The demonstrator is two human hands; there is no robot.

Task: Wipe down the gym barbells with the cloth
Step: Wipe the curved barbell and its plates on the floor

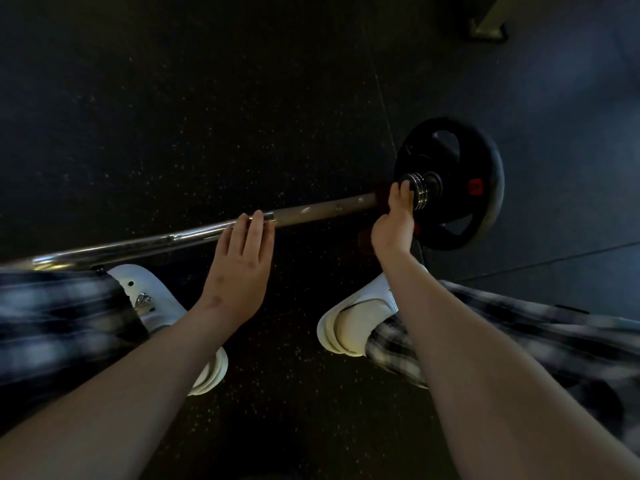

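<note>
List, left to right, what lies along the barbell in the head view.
Shiny chrome bar shaft → left hand resting on the shaft → dull tan section of the bar → right hand pressing a dark red cloth at the collar → ribbed chrome collar → black round weight plate.

barbell (207,233) on floor (207,98), plate (450,183) at right end

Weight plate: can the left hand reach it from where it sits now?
Probably not directly. The left hand rests on the bar well short of the weight plate, and the right hand, holding a dark red cloth at the collar, sits between them.
</note>
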